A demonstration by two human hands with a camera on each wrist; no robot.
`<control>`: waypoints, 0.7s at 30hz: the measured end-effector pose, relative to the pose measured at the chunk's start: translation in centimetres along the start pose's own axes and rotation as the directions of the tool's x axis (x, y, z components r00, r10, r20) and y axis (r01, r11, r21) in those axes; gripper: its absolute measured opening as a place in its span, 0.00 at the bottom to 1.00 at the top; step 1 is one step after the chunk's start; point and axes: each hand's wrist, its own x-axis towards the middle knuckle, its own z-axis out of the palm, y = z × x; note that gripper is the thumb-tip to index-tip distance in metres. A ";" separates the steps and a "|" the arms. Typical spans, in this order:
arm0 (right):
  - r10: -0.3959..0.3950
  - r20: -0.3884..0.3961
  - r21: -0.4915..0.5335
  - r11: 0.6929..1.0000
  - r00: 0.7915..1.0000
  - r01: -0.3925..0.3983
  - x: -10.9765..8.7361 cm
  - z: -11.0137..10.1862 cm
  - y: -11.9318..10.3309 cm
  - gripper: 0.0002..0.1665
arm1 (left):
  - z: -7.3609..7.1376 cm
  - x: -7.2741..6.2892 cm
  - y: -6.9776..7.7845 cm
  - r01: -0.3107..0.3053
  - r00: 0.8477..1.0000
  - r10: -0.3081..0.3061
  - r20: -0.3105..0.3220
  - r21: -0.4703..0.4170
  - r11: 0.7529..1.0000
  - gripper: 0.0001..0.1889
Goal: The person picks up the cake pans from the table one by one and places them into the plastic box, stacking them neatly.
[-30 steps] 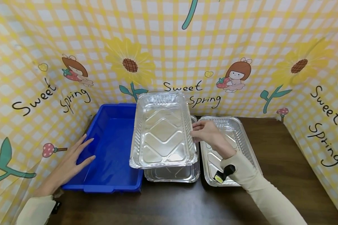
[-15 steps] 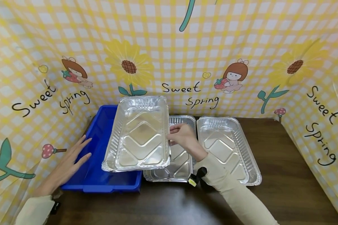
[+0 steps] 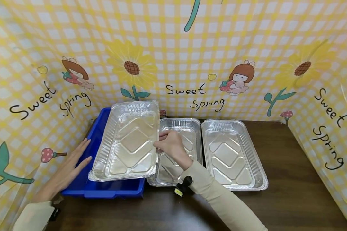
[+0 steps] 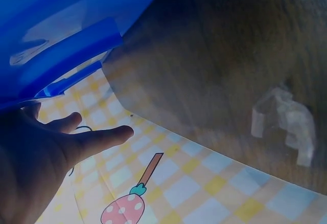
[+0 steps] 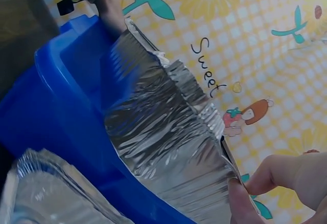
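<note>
In the head view a foil tray (image 3: 130,141) hangs tilted over the blue plastic bin (image 3: 101,194), its left side lower at the front. My right hand (image 3: 172,146) pinches the tray's right rim between thumb and fingers; the right wrist view shows the same pinch and the tray's crinkled outer wall (image 5: 163,116). My left hand (image 3: 66,170) lies at the bin's left side with fingers straight and spread. Whether it touches the bin wall cannot be told. Part of the bin's floor is hidden beneath the tray.
A second foil tray (image 3: 173,175) stands on the dark wooden table (image 3: 286,160) right of the bin, partly covered by my right hand. Beside it is a third foil tray (image 3: 231,160). Yellow checked cloth (image 3: 179,48) encloses the table's back and sides.
My right hand has carried the foil tray left, from above the middle tray to over the blue bin, and the tray has tilted more. My left hand stays nearly still.
</note>
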 end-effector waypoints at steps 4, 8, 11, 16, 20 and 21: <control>-0.021 -0.009 -0.003 1.000 1.000 0.021 0.0 1.2 0.5 0.16 | 0.1 0.1 -0.1 -0.008 1.000 0.008 -0.001 -0.009 1.000 0.35; -0.046 -0.026 -0.036 0.998 0.999 0.045 -0.1 2.3 0.5 0.14 | 0.1 0.0 -0.1 0.008 1.000 -0.008 0.002 -0.021 1.000 0.35; -0.059 -0.030 -0.059 0.997 0.998 0.058 -0.2 3.0 0.3 0.15 | 0.0 -0.1 0.0 0.010 1.000 -0.010 0.006 -0.035 0.999 0.34; -0.057 -0.046 -0.069 0.996 0.997 0.053 -0.2 4.1 0.2 0.17 | 0.0 -0.2 0.2 -0.006 1.000 0.007 0.017 -0.054 0.999 0.33; -0.079 -0.062 -0.112 0.991 0.995 0.071 -0.1 5.0 0.3 0.18 | 0.0 0.0 0.4 0.006 1.000 -0.004 0.027 -0.072 0.997 0.33; -0.082 -0.067 -0.125 0.989 0.994 0.074 -0.1 5.3 0.3 0.18 | 0.0 0.0 0.4 0.006 1.000 -0.004 0.028 -0.078 0.997 0.33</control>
